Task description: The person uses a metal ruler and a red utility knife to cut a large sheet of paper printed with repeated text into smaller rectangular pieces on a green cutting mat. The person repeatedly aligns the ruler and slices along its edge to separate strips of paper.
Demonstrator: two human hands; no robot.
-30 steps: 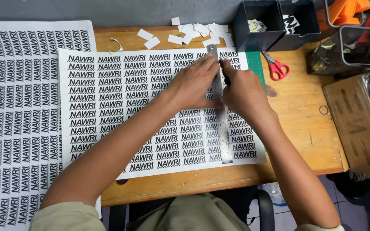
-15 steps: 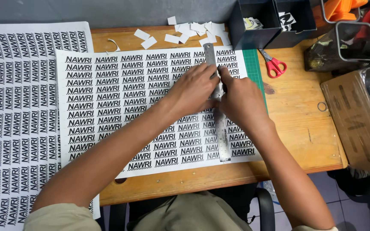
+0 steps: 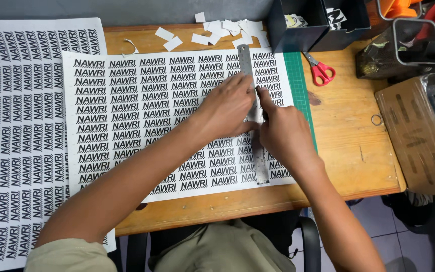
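A white sheet (image 3: pixel 127 116) printed with rows of black labels lies on the wooden table (image 3: pixel 348 151). A long steel ruler (image 3: pixel 261 168) lies across its right part, running away from me. My left hand (image 3: pixel 227 106) presses down on the middle of the ruler with bent fingers. My right hand (image 3: pixel 283 131) sits against the ruler's right edge. Its fingers are closed around a small dark cutting tool that is mostly hidden, and its index finger points along the edge. A green cutting mat (image 3: pixel 298 80) shows under the sheet's right side.
Red-handled scissors (image 3: pixel 320 70) lie right of the mat. Cut paper scraps (image 3: pixel 222 30) and two black boxes (image 3: pixel 298 25) are at the back. A second printed sheet (image 3: pixel 16 126) covers the left. A cardboard box (image 3: pixel 419 136) stands at the right, near a small metal ring (image 3: pixel 376 120).
My right hand has slid toward me along the ruler's right edge. My left hand stays pressed on the ruler.
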